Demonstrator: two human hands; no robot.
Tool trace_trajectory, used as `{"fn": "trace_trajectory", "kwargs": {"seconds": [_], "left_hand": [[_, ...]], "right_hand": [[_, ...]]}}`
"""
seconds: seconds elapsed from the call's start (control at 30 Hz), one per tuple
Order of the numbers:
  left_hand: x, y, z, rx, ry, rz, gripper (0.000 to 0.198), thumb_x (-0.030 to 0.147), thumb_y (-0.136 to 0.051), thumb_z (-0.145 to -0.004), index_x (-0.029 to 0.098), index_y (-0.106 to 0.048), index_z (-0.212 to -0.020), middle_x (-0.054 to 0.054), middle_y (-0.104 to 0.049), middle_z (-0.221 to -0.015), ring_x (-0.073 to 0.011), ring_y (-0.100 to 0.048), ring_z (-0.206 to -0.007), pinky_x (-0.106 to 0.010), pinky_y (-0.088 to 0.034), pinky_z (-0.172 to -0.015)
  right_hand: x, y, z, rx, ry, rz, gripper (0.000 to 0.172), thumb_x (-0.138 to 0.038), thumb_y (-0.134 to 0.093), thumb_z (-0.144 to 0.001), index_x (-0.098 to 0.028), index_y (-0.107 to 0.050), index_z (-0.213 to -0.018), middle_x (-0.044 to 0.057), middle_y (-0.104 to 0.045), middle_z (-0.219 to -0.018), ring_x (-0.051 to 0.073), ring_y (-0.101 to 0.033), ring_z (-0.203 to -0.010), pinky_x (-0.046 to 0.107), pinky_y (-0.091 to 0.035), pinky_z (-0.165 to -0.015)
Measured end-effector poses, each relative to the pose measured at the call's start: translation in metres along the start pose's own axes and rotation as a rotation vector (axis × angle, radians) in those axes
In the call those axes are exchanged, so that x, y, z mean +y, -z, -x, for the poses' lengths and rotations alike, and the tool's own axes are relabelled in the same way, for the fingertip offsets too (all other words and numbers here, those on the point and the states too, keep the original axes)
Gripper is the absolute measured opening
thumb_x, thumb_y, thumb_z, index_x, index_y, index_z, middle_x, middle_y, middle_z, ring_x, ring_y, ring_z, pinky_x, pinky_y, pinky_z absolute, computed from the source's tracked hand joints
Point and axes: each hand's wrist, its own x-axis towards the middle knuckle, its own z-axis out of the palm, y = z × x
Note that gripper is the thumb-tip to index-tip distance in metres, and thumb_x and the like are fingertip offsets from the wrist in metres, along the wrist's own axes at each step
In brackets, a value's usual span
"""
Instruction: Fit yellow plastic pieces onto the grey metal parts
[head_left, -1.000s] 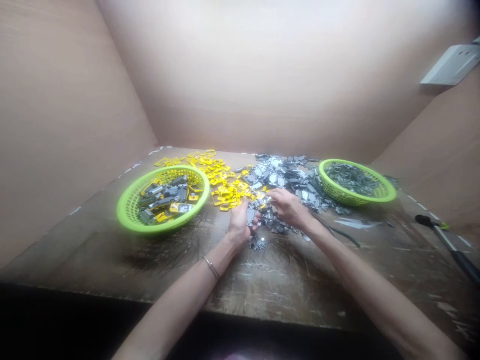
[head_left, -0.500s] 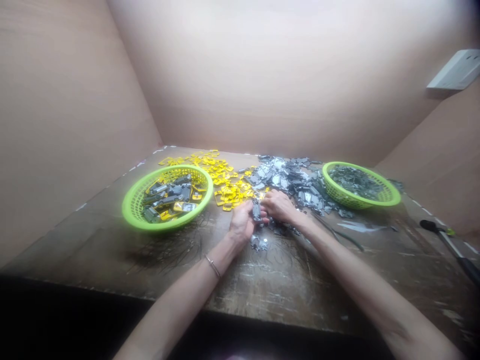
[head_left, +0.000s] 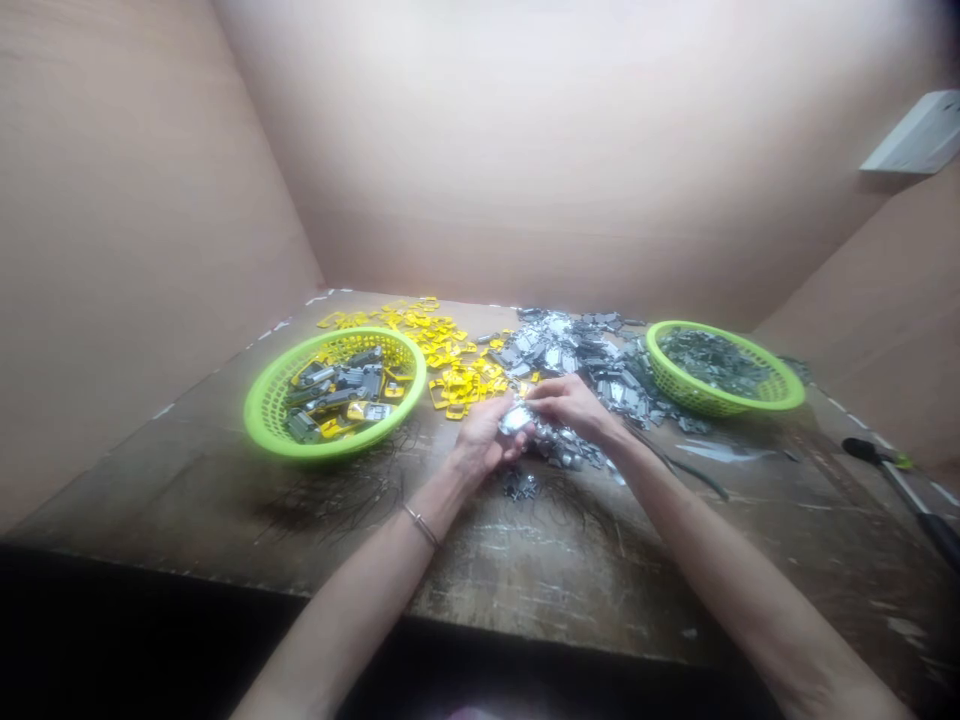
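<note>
Piece in hand: a small metal plate [head_left: 515,419], bright silver where light strikes it, flat-looking and roughly oblong. Glare washes out most of its surface, so any ridges or holes are lost.

Plate lies well to the right of the mixed basket [head_left: 322,450], a green one holding yellow and grey pieces, and is held above the table [head_left: 525,570]. Its long axis seems to run crosswise with the right end a little raised, though the blur makes that a fair reading at best. Broad shiny face tipped upward; cannot tell front end from back.

Left hand [head_left: 480,432], the one nearer the mixed basket, grips the plate: fingers curled beneath, thumb along its left side (a thin bracelet [head_left: 418,524] sits on that wrist). Right hand [head_left: 574,405], farther out from the same basket, has its fingers bent and drawn together at the plate's upper right edge; cannot tell whether they pinch the plate or something smaller.

Around the hands: yellow frames [head_left: 469,383] spread behind and right of the mixed basket. Grey plates [head_left: 570,350] heaped farther right of it, beyond the yellow. A few tiny metal bits [head_left: 521,487] right of the basket, below the left hand. Second green basket [head_left: 791,392], filled with grey pieces, at the far right from the first.
</note>
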Motion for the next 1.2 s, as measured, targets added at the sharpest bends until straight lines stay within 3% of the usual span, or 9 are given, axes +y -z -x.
{"fn": "trace_trajectory", "kwargs": {"seconds": [0.13, 0.23, 0.33, 0.43, 0.53, 0.63, 0.77, 0.93, 1.2], "left_hand": [[-0.002, -0.010, 0.002, 0.152, -0.264, 0.016, 0.036, 0.039, -0.056, -0.061, 0.014, -0.047, -0.086, -0.005, -0.058, -0.072, -0.0099, -0.052, -0.050, -0.018, -0.038, -0.037], [-0.006, -0.019, 0.003, 0.231, -0.446, 0.012, 0.040, 0.026, -0.062, -0.057, 0.017, -0.048, -0.094, -0.002, -0.058, -0.083, -0.0086, -0.054, -0.062, -0.017, -0.042, -0.048], [-0.007, -0.018, 0.002, 0.224, -0.521, 0.048, 0.034, 0.022, -0.059, -0.060, 0.018, -0.050, -0.093, -0.001, -0.058, -0.082, -0.0085, -0.054, -0.063, -0.019, -0.044, -0.054], [0.001, -0.008, -0.001, 0.203, -0.524, 0.093, 0.021, 0.022, -0.056, -0.063, 0.014, -0.051, -0.083, -0.002, -0.058, -0.075, -0.0103, -0.055, -0.063, -0.022, -0.045, -0.055], [0.012, 0.003, -0.003, 0.252, -0.495, 0.159, 0.015, 0.021, -0.055, -0.064, 0.013, -0.050, -0.077, -0.002, -0.057, -0.068, -0.0104, -0.055, -0.059, -0.023, -0.044, -0.053], [0.018, 0.008, -0.003, 0.291, -0.492, 0.204, 0.014, 0.020, -0.055, -0.064, 0.013, -0.050, -0.075, -0.002, -0.057, -0.066, -0.0096, -0.054, -0.057, -0.023, -0.044, -0.052], [0.018, 0.008, -0.002, 0.287, -0.476, 0.217, 0.014, 0.020, -0.055, -0.064, 0.012, -0.050, -0.074, -0.003, -0.057, -0.066, -0.0094, -0.054, -0.055, -0.023, -0.043, -0.050], [0.014, 0.008, -0.003, 0.255, -0.422, 0.192, 0.014, 0.020, -0.055, -0.064, 0.012, -0.049, -0.074, -0.002, -0.056, -0.064, -0.0100, -0.054, -0.053, -0.022, -0.043, -0.048], [0.010, 0.008, -0.005, 0.214, -0.286, 0.174, 0.012, 0.018, -0.054, -0.063, 0.011, -0.048, -0.071, -0.003, -0.055, -0.061, -0.0108, -0.053, -0.050, -0.023, -0.042, -0.044]], "right_hand": [[0.018, -0.007, -0.005, 0.221, -0.153, -0.421, 0.009, -0.015, -0.062, -0.054, -0.010, -0.056, -0.059, -0.001, -0.050, -0.041, 0.007, -0.045, -0.036, 0.017, -0.033, -0.030], [0.023, -0.017, -0.006, 0.222, -0.159, -0.488, 0.010, -0.015, -0.062, -0.055, -0.011, -0.055, -0.060, 0.000, -0.052, -0.046, 0.008, -0.049, -0.040, 0.019, -0.039, -0.033], [0.018, -0.025, -0.002, 0.163, -0.143, -0.488, 0.014, -0.019, -0.063, -0.056, -0.010, -0.057, -0.064, 0.002, -0.053, -0.049, 0.008, -0.049, -0.042, 0.019, -0.040, -0.035], [0.011, -0.020, -0.001, 0.135, -0.051, -0.291, 0.022, -0.028, -0.058, -0.063, -0.011, -0.058, -0.077, 0.005, -0.057, -0.063, 0.010, -0.051, -0.048, 0.022, -0.041, -0.040], [0.012, -0.005, -0.005, 0.234, 0.134, 0.200, 0.021, -0.028, -0.054, -0.067, -0.015, -0.059, -0.082, 0.005, -0.058, -0.078, 0.012, -0.052, -0.062, 0.025, -0.042, -0.053], [0.022, 0.002, -0.012, 0.200, 0.291, 0.688, 0.016, -0.024, -0.051, -0.069, -0.018, -0.061, -0.079, 0.004, -0.057, -0.082, 0.014, -0.049, -0.075, 0.026, -0.038, -0.065], [0.034, -0.008, -0.019, 0.111, 0.275, 1.044, 0.018, -0.027, -0.046, -0.073, -0.020, -0.060, -0.080, 0.004, -0.055, -0.085, 0.015, -0.047, -0.080, 0.024, -0.034, -0.066], [0.033, -0.022, -0.026, 0.160, 0.198, 1.173, 0.022, -0.030, -0.042, -0.073, -0.018, -0.057, -0.082, 0.007, -0.055, -0.084, 0.017, -0.048, -0.081, 0.023, -0.033, -0.061], [0.029, -0.021, -0.039, 0.123, 0.144, 1.094, 0.017, -0.024, -0.046, -0.068, -0.017, -0.060, -0.075, 0.007, -0.058, -0.076, 0.016, -0.052, -0.073, 0.022, -0.033, -0.059]]}}
